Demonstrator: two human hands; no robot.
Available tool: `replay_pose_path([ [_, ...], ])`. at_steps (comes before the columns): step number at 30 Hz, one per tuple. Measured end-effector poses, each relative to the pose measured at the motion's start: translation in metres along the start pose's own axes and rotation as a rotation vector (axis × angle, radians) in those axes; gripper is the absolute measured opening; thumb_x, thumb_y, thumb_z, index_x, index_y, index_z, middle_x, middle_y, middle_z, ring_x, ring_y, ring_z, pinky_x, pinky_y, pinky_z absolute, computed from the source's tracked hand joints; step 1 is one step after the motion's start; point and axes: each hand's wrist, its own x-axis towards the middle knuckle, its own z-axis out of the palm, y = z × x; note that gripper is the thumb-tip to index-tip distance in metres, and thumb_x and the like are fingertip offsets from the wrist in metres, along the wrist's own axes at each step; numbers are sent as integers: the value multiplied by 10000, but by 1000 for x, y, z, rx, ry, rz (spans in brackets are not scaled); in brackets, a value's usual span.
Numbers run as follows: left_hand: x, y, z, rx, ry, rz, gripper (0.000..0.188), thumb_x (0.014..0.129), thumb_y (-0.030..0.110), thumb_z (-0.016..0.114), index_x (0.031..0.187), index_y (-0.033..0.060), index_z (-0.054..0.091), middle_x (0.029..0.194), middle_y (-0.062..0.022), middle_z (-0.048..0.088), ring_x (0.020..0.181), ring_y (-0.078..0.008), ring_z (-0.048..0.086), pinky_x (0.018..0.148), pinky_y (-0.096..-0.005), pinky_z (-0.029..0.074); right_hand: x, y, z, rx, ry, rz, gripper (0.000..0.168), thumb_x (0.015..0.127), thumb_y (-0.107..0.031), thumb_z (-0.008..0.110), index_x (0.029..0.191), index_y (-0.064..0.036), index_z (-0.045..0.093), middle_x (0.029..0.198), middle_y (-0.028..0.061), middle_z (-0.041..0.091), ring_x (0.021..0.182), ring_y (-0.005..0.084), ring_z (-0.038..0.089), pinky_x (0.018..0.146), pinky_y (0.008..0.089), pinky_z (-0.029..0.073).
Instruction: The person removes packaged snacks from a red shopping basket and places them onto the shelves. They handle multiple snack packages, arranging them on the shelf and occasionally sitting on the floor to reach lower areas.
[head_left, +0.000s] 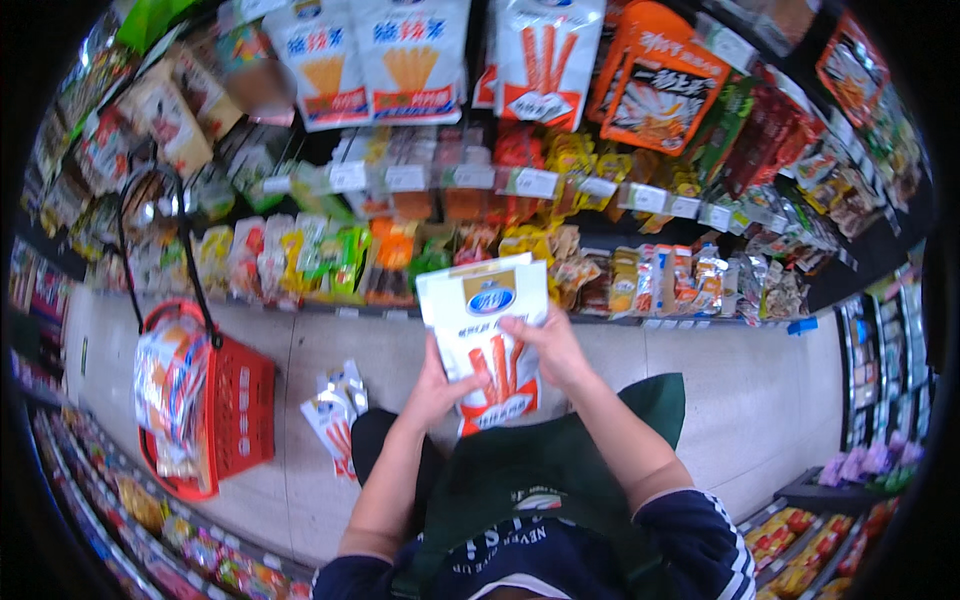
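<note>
Both my hands hold a small stack of white snack pouches (480, 330) in front of my dark green apron. The top pouch has a blue oval logo, a picture of reddish sticks and a red lower band. My left hand (439, 390) grips the lower left side, thumb across the front. My right hand (551, 345) has the upper right side, its thumb lying on the front too. How many pouches are in the stack I cannot tell. Similar white pouches (334, 424) lie on the floor to the left, beside my leg.
A red shopping basket (244, 405) with a black handle stands left on the tiled floor (315, 517), filled with packaged snacks. Ahead, a shelf holds hanging white pouches (551, 60), orange pouches (660, 90) and price tags (529, 182). More shelves flank the aisle behind and at right.
</note>
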Motion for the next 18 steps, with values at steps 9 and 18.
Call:
replay_pose_path([
  [9, 36, 55, 18, -67, 286, 287, 314, 857, 101, 694, 1112, 10, 534, 1016, -75, 650, 916, -121, 621, 794, -275, 504, 2, -22, 25, -76, 23, -137, 303, 807, -96, 739, 1079, -41, 617, 957, 26, 676, 837, 79, 606, 741, 238, 470],
  [18, 32, 43, 20, 21, 272, 310, 187, 901, 139, 648, 1017, -7, 636, 926, -21, 668, 815, -68, 608, 724, -243, 504, 10, -24, -2, 26, -9, -235, 214, 843, -71, 680, 1049, -55, 624, 975, 25, 664, 877, 98, 608, 830, 259, 443],
])
